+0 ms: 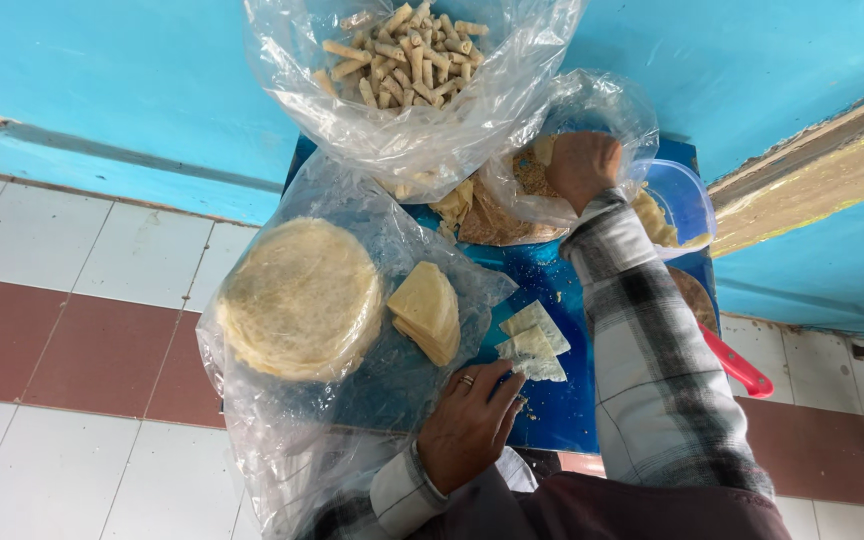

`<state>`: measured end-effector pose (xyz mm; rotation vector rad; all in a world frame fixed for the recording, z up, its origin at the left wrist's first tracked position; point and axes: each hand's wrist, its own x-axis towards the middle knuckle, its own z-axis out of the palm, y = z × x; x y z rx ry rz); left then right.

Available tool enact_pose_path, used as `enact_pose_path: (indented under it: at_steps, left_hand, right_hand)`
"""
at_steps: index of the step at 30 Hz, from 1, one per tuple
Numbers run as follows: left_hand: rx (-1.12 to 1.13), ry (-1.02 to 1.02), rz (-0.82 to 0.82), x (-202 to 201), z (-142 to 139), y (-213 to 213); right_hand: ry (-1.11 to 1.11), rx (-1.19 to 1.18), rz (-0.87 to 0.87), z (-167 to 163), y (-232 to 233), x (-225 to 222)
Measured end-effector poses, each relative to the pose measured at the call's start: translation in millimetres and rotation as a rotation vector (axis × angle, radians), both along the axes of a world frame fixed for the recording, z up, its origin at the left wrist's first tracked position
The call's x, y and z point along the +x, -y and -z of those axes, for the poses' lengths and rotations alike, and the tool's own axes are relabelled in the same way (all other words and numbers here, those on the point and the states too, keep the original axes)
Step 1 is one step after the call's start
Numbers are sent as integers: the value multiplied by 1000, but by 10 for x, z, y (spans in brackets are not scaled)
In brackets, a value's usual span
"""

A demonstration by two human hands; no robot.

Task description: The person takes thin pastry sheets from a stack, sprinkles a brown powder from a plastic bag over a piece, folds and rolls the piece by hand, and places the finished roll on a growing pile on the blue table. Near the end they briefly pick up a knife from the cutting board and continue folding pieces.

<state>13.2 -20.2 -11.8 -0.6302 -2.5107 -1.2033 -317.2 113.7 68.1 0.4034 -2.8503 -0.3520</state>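
Observation:
My left hand (pixel 469 422), a ring on one finger, rests on the blue table (pixel 562 405) with its fingertips touching a small folded wrapper piece (pixel 532 345). My right hand (pixel 580 165) reaches into a clear plastic bag of crumbly brown filling (pixel 497 222) at the back; whether its fingers grip anything is hidden. A round stack of thin pale wrappers (pixel 302 297) lies on a plastic sheet at the left. Beside it sits a pile of wedge-cut wrappers (pixel 426 310).
A large clear bag of several finished rolls (pixel 402 55) sits at the far end. A clear plastic container (pixel 680 200) stands at the right, and a red handle (pixel 742 370) sticks out past the table's right edge. Turquoise wall and tiled floor surround the table.

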Motion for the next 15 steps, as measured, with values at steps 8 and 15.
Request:
enact_pose_path:
  at_steps: [8, 15]
  left_hand:
    - [-26, -22, -7, 26, 57, -19]
    - [21, -8, -3, 33, -27, -15]
  right_hand:
    - [139, -129, -102, -24, -256, 120]
    - [236, -431, -262, 69, -500, 141]
